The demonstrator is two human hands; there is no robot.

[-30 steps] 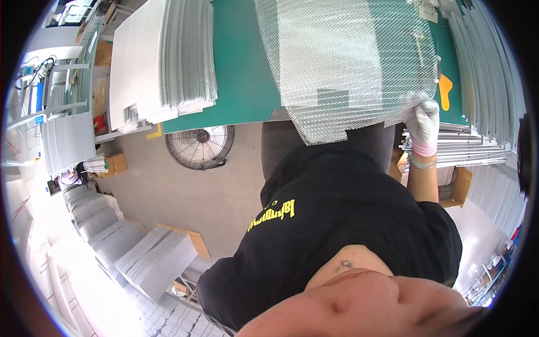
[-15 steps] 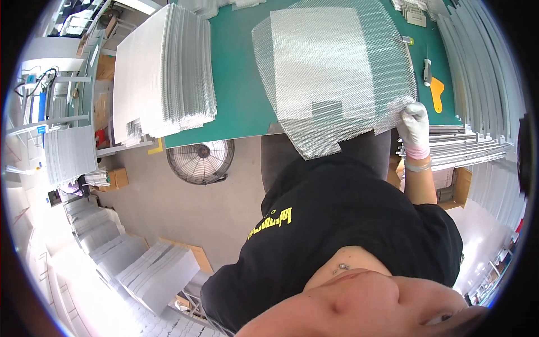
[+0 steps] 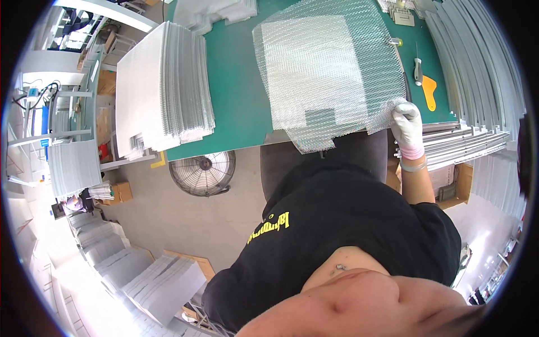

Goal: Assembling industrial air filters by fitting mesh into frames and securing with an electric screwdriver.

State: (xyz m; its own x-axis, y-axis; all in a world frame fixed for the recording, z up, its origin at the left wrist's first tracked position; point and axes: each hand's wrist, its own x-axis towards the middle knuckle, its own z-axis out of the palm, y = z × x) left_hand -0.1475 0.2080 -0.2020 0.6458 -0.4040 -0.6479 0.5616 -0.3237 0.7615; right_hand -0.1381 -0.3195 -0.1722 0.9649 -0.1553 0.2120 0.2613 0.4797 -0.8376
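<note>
A silvery expanded-metal mesh sheet (image 3: 331,67) lies on the green table (image 3: 236,73), with a smaller mesh piece under its near edge that overhangs the table front. My right hand (image 3: 407,126), in a white glove with a pink cuff, grips the sheet's near right corner at the table edge. My left hand is hidden; only my black-shirted torso shows below the table.
A tall stack of mesh sheets (image 3: 163,90) sits on the table's left part. An orange scraper (image 3: 429,91) and a small knife lie at the right, beside long metal strips (image 3: 477,78). A round floor fan (image 3: 203,171) stands under the table front. More sheet stacks (image 3: 163,286) rest on the floor.
The mesh sheet has slid farther onto the table, away from my body, with my right hand still on its corner. More of the table's right side has come into view.
</note>
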